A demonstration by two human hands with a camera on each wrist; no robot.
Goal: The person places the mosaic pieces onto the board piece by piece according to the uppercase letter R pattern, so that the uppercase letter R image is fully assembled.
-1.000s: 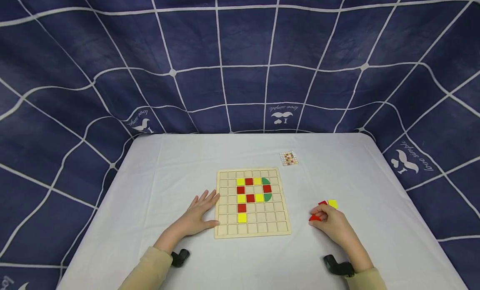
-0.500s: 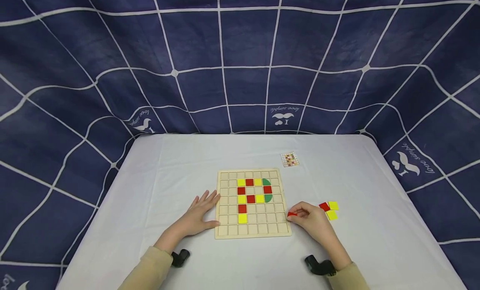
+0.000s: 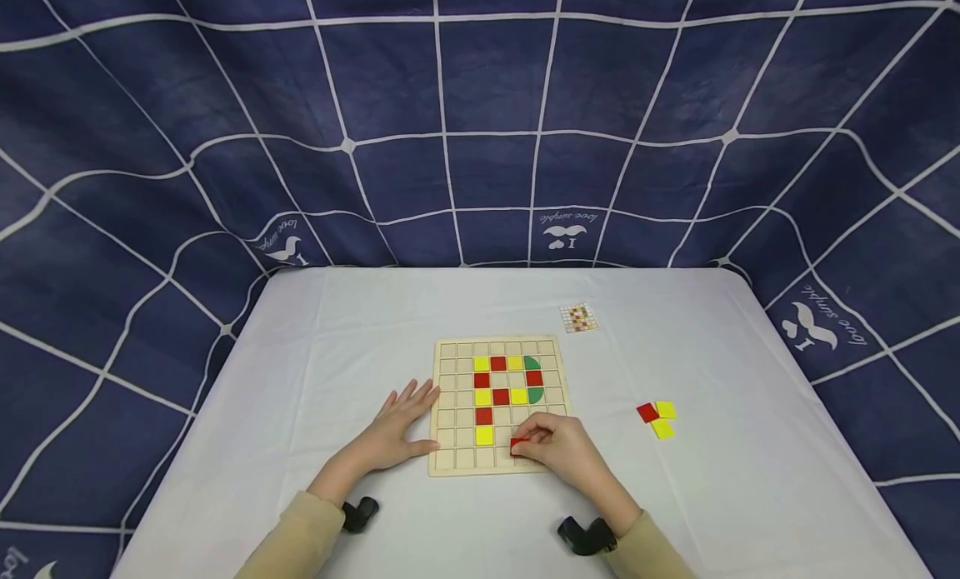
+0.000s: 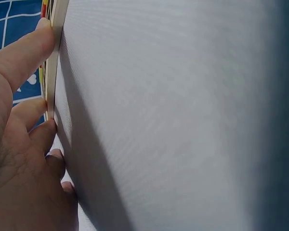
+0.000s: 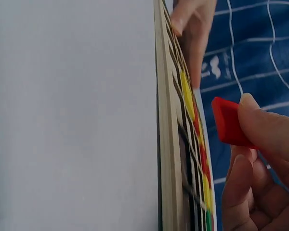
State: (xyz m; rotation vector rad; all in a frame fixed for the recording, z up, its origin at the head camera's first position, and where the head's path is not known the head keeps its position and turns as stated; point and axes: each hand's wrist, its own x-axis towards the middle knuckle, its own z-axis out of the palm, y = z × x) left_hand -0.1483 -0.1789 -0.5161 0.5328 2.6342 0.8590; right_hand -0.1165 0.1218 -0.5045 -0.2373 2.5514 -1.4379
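Note:
A wooden grid board lies on the white table, with red and yellow square tiles and two green quarter-round tiles set in its cells, forming a P shape. My left hand rests at the board's left edge, fingers spread, thumb and fingertips touching the rim; the left wrist view shows the fingers against that edge. Over the board's lower right part, my right hand pinches a red tile between thumb and fingers. In the right wrist view that red tile is held above the board's surface.
To the right of the board lie a loose red tile and two yellow tiles, touching or close together. A small printed pattern card lies behind the board. Dark blue checked cloth hangs around the table.
My right hand has carried the red tile leftward from the loose tiles to over the board's lower cells. The left hand stays at the board's left edge.

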